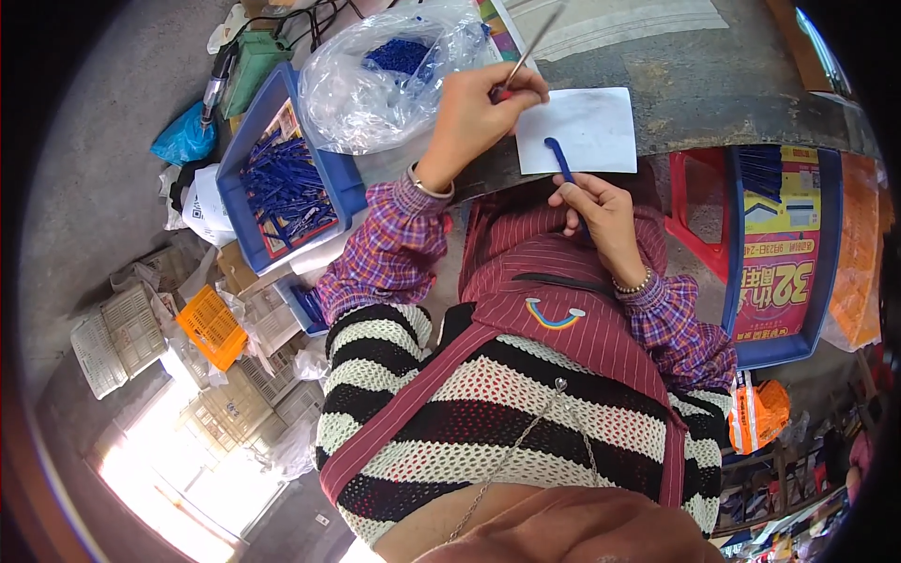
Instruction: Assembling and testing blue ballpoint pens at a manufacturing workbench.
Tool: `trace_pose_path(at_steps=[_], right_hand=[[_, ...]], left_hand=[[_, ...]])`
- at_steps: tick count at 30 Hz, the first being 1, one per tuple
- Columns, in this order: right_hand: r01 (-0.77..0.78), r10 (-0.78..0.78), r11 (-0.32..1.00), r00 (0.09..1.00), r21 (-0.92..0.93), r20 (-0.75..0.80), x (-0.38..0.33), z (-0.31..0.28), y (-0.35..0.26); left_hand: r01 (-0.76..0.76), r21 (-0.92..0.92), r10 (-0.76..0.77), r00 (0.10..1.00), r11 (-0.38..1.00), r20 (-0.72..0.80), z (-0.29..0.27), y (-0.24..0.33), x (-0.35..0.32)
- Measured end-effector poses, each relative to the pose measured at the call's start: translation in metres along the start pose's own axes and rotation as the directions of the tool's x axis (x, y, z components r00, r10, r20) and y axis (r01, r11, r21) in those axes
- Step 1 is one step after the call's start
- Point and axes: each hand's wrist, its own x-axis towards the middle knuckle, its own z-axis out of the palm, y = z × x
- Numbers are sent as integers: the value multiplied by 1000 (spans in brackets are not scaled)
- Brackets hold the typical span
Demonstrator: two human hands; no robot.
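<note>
My left hand [477, 114] is closed around a slim metal tool [538, 42], whose thin shaft points up and away over the bench; a bit of red shows at its grip, and its exact kind is unclear. My right hand [601, 214] pinches a slim blue plastic stick [560, 158] with a rounded, bent tip. That tip lies over a white sheet [601, 117] at the bench's near edge. The fingers of my left hand are just beyond the sheet's upper left corner.
Left of the bench [694, 84], a blue bin [324, 169] holds many blue sticks. Behind it sits a clear plastic bag [328, 103] with small blue parts. At right, another blue bin [737, 347] holds several blue sticks on printed paper. A red stool frame [699, 244] stands beside it.
</note>
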Motion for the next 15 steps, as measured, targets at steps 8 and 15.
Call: trace_pose_path(at_steps=[8, 15], right_hand=[[-22, 22, 999, 1000, 28, 20, -5, -2, 2], [-19, 19, 999, 1000, 47, -5, -4, -2, 2]], left_hand=[[-178, 461, 240, 967, 869, -80, 1, -12, 4], [-184, 411, 229, 971, 893, -62, -4, -9, -2]])
